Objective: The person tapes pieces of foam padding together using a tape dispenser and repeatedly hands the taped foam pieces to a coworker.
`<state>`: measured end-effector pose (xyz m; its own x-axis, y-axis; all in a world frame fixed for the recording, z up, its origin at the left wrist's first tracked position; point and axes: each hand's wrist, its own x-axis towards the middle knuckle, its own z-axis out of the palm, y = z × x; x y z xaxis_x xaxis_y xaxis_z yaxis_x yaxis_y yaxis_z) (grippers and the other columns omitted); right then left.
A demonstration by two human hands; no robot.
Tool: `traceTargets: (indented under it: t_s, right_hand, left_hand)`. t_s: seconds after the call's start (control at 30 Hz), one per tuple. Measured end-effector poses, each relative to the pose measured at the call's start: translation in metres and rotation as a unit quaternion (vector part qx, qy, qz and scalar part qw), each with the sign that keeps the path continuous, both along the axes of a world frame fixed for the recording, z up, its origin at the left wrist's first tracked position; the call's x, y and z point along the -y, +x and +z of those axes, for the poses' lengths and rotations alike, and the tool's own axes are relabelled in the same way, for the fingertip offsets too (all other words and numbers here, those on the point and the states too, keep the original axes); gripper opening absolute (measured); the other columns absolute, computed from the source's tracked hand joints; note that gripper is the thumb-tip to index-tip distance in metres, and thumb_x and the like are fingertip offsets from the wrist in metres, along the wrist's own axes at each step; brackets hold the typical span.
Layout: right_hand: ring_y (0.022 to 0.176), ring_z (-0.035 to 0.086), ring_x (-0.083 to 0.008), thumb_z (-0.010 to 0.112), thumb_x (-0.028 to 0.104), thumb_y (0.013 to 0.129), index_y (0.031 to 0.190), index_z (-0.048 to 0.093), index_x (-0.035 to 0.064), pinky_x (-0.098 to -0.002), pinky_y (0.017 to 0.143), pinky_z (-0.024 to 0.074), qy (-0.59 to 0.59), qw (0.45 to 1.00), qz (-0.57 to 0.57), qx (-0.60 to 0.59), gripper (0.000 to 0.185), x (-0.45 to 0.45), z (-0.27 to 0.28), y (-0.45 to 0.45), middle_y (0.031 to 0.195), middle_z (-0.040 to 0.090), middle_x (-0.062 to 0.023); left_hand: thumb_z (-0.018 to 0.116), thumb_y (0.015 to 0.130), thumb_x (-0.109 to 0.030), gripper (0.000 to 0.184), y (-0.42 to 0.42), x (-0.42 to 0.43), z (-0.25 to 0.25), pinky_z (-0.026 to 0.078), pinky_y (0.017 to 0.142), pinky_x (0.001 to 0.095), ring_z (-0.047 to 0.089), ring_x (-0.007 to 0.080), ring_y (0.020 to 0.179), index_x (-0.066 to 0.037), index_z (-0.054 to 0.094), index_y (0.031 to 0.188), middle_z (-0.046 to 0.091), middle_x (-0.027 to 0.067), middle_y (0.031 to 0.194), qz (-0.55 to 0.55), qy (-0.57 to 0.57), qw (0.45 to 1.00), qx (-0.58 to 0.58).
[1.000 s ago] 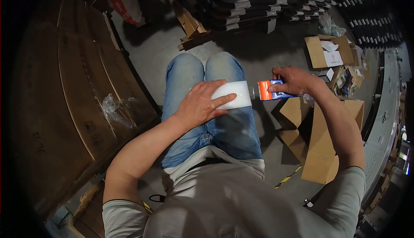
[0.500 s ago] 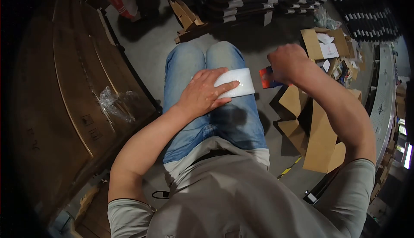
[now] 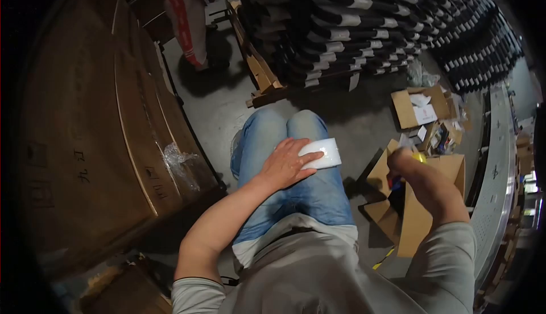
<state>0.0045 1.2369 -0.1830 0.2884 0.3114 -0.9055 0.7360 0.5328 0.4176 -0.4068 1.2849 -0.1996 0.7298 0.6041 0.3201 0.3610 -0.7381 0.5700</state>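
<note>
A white packet that looks wrapped in foam sheet (image 3: 329,154) lies on my right thigh. My left hand (image 3: 289,163) rests over its left end, with one finger across the top and others along the edges, holding it against the jeans. Off to the right, my right hand (image 3: 405,163) is closed and blurred above an open cardboard box (image 3: 418,223). A small red-and-blue object (image 3: 392,181) shows at its fingers; its kind is hard to make out. Something yellow (image 3: 420,157) shows just beside that hand, partly hidden.
Large brown cartons (image 3: 85,115) stand along the left, with crumpled clear plastic (image 3: 181,160) on them. Stacked black parts with white wraps (image 3: 341,47) rise ahead. Another opened carton (image 3: 406,109) and loose packaging lie at right, beside a long grey metal rail (image 3: 492,172).
My right hand has moved with the red-and-blue object from beside my knee to above the open box. The view has tilted up. My left hand stays on the white packet.
</note>
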Motion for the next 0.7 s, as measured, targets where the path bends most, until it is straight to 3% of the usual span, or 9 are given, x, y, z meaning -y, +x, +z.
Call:
traceTargets:
  t_s: [0.03,0.07,0.1,0.17,0.23,0.3,0.37,0.5,0.7]
  right_hand:
    - [0.115,0.068,-0.0316,0.070,0.071,0.084,0.120,0.076,0.0123,-0.0470,0.095,0.0525,-0.016,0.992,-0.123,-0.009,0.069,0.018,0.022,0.007,0.121,0.074,-0.0109]
    - [0.115,0.068,-0.0316,0.070,0.071,0.084,0.120,0.076,0.0123,-0.0470,0.095,0.0525,-0.023,0.992,-0.125,0.001,0.069,0.031,0.039,0.010,0.121,0.074,-0.0109]
    - [0.116,0.067,-0.0337,0.068,0.072,0.086,0.123,0.074,0.0125,-0.0444,0.096,0.0530,0.034,0.969,-0.236,-0.068,0.070,0.038,0.053,0.012,0.122,0.073,-0.0124]
    - [0.111,0.069,-0.0321,0.068,0.067,0.089,0.132,0.067,0.0118,-0.0396,0.096,0.0548,0.159,0.889,-0.366,-0.226,0.070,0.046,0.094,-0.014,0.119,0.073,-0.0151]
    - [0.110,0.069,-0.0289,0.070,0.062,0.090,0.137,0.063,0.0123,-0.0391,0.096,0.0548,0.167,0.803,-0.450,-0.354,0.068,0.044,0.133,-0.053,0.117,0.073,-0.0166]
    - [0.112,0.068,-0.0265,0.072,0.058,0.090,0.147,0.056,0.0152,-0.0379,0.098,0.0535,0.164,0.773,-0.471,-0.391,0.073,0.042,0.139,-0.080,0.119,0.071,-0.0172]
    - [0.123,0.064,-0.0354,0.067,0.066,0.090,0.155,0.048,0.0190,-0.0402,0.107,0.0483,0.111,0.741,-0.432,-0.503,0.082,0.033,0.146,-0.114,0.133,0.066,-0.0232]
    - [0.116,0.065,-0.0298,0.071,0.058,0.091,0.162,0.036,0.0232,-0.0392,0.102,0.0497,0.110,0.716,-0.347,-0.596,0.086,0.021,0.099,-0.140,0.128,0.067,-0.0204]
    - [0.125,0.061,-0.0393,0.067,0.066,0.090,0.163,0.030,0.0126,-0.0423,0.106,0.0470,0.045,0.785,-0.328,-0.524,0.097,-0.001,0.117,-0.157,0.137,0.061,-0.0272]
  left_hand:
    - [0.075,0.089,-0.035,0.051,0.001,0.002,0.000,0.037,0.116,0.0488,0.052,0.0323,0.132,-0.027,0.064,0.138,0.057,0.0125,0.138,0.008,-0.004,1.000,-0.007]
    - [0.075,0.090,-0.035,0.052,0.001,0.008,-0.001,0.036,0.116,0.0498,0.051,0.0319,0.134,-0.027,0.063,0.139,0.057,0.0126,0.138,0.006,-0.014,1.000,-0.020]
    - [0.073,0.093,-0.033,0.048,0.001,0.007,-0.001,0.033,0.118,0.0501,0.049,0.0323,0.137,-0.027,0.062,0.139,0.057,0.0133,0.139,0.000,-0.013,1.000,-0.001]
    - [0.071,0.094,-0.030,0.046,0.005,0.006,0.004,0.032,0.119,0.0494,0.049,0.0320,0.137,-0.026,0.062,0.139,0.057,0.0136,0.141,-0.011,-0.030,0.999,0.007]
    - [0.069,0.096,-0.027,0.044,0.008,0.006,0.002,0.032,0.120,0.0488,0.049,0.0317,0.137,-0.024,0.062,0.139,0.057,0.0140,0.143,-0.032,-0.048,0.998,0.006]
    - [0.064,0.098,-0.020,0.040,0.013,0.001,-0.003,0.033,0.120,0.0489,0.051,0.0318,0.136,-0.019,0.062,0.139,0.056,0.0157,0.145,-0.052,-0.083,0.995,0.035]
    - [0.063,0.097,-0.018,0.040,0.019,-0.001,-0.006,0.033,0.120,0.0500,0.053,0.0329,0.136,-0.015,0.062,0.137,0.057,0.0165,0.145,-0.046,-0.080,0.996,0.017]
    - [0.063,0.093,-0.013,0.039,0.025,0.004,-0.001,0.033,0.121,0.0528,0.053,0.0377,0.136,-0.007,0.062,0.131,0.060,0.0187,0.142,-0.008,-0.054,0.998,-0.034]
    - [0.064,0.092,-0.010,0.037,0.022,0.008,0.001,0.033,0.121,0.0532,0.052,0.0416,0.137,-0.005,0.062,0.129,0.058,0.0202,0.143,0.029,-0.065,0.997,-0.014]
